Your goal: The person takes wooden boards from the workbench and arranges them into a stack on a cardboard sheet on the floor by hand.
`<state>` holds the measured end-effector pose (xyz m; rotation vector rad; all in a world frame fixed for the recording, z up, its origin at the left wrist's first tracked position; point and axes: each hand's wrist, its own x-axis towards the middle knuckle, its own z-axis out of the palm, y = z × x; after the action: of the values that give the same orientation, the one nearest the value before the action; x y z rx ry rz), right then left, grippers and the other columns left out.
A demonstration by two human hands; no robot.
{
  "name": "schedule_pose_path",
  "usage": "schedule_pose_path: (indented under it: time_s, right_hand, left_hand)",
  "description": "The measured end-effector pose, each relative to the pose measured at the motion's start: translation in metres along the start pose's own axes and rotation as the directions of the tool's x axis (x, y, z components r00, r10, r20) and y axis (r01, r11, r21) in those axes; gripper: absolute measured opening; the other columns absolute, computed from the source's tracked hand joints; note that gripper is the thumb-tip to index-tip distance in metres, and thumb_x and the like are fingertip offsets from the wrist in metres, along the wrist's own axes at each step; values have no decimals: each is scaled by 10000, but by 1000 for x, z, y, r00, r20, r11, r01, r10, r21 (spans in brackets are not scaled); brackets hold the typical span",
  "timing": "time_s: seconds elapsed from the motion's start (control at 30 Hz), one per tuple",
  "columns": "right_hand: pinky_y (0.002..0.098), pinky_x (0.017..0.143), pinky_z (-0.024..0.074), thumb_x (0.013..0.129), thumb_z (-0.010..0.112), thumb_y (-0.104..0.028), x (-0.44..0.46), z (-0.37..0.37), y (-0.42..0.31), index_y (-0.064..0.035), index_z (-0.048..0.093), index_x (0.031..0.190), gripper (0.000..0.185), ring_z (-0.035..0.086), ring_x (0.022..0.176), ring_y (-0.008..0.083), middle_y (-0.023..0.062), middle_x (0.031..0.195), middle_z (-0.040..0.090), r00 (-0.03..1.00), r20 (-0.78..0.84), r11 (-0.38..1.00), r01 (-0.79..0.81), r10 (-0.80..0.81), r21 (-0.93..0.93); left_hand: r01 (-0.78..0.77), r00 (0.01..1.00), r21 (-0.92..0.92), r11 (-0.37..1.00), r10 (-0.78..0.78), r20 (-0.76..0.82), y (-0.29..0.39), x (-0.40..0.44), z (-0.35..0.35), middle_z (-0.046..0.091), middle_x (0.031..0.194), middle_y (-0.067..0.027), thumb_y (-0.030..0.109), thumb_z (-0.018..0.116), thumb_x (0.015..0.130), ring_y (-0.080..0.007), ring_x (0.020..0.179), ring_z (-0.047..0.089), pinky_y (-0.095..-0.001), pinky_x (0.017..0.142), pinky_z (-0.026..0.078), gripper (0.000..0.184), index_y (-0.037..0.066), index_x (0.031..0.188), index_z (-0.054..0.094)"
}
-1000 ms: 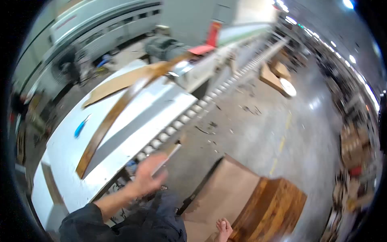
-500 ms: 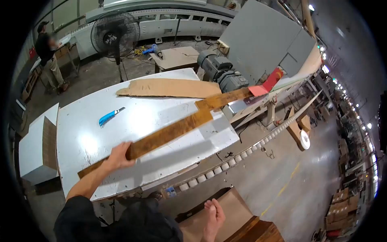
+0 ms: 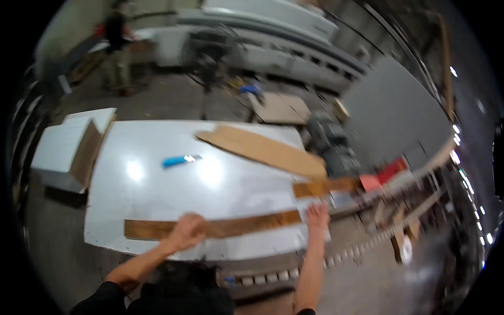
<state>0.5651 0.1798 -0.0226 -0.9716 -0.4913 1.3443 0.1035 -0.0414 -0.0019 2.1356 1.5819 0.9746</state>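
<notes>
I had my left hand [image 3: 188,231] over the long brown strip [image 3: 247,226], fingers bent across it; motion blur hid the fingertips, so I could not tell whether they grasped it or only rested there. My right hand [image 3: 317,216] was beyond the strip's right end, just below the short brown strip [image 3: 325,187], fingers together and pointing away from me; I could not tell how far it was open or whether it touched anything.

The long strip lay flat along the near side of the white table [image 3: 131,194]. I counted two brown strips, the short one running right to a pink piece [image 3: 370,182] beside a red one [image 3: 391,170].

Farther in on the tabletop were one blue-handled knife [image 3: 181,161] and one sheet of cardboard [image 3: 262,152]. At the table's left stood a white box-like block [image 3: 65,152]; I could not tell whether it was hollow. Past the far edge I made out one motor [image 3: 336,142], one fan [image 3: 210,50] and one other person [image 3: 116,44].
</notes>
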Motion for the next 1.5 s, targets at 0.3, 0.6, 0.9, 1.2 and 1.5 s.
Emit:
schedule_pose_path:
  time_s: [0.3, 0.6, 0.9, 1.2, 1.5]
  right_hand:
    - [441, 904, 497, 880, 639, -202, 94, 40, 27, -42, 485, 1281, 459, 564, 1053, 271, 107, 1211, 558, 990, -107, 976, 111, -91, 190]
    - [463, 918, 503, 857, 674, -183, -227, 193, 153, -14, 432, 1270, 508, 525, 1080, 295, 132, 1250, 501, 983, -34, 984, -179, 178, -11]
    - [411, 799, 466, 923, 446, -540, -127, 149, 121, -62, 564, 1193, 562, 567, 922, 257, 117, 1065, 613, 954, 298, 767, -194, 3, 612]
    - [307, 608, 436, 931, 504, -249, -179, 254, 166, -30, 604, 880, 246, 541, 615, 191, 57, 711, 595, 776, 506, 494, -294, -377, 818]
    - [395, 710, 464, 991, 332, -407, -233, 228, 226, -61, 558, 1086, 424, 543, 840, 247, 101, 993, 583, 882, -361, 848, -76, 302, 525]
  left_hand:
    - [475, 870, -413, 777, -487, 83, 53, -40, -8, 633, 1099, -185, 248, 716, 813, -264, 980, 640, -354, 845, 517, 563, -14, 1269, 515]
    - [365, 657, -924, -118, -670, 345, 7, 22, -8, 663, 1026, -96, 187, 719, 841, -159, 920, 617, -287, 776, 520, 361, -27, 1117, 626]
    - [324, 857, -655, 683, -504, -102, 22, -102, -171, 700, 929, -101, -3, 728, 711, -172, 896, 646, -304, 773, 537, 251, -10, 960, 694]
    - [11, 979, -219, 976, -55, -195, -31, -127, -254, 677, 1033, -137, 7, 763, 669, -314, 1139, 560, -405, 932, 475, 341, 16, 995, 666]
    - [411, 795, -634, 656, -598, -103, -91, -159, -249, 633, 949, -59, 59, 738, 754, -113, 859, 573, -254, 749, 460, 392, -4, 1122, 617]
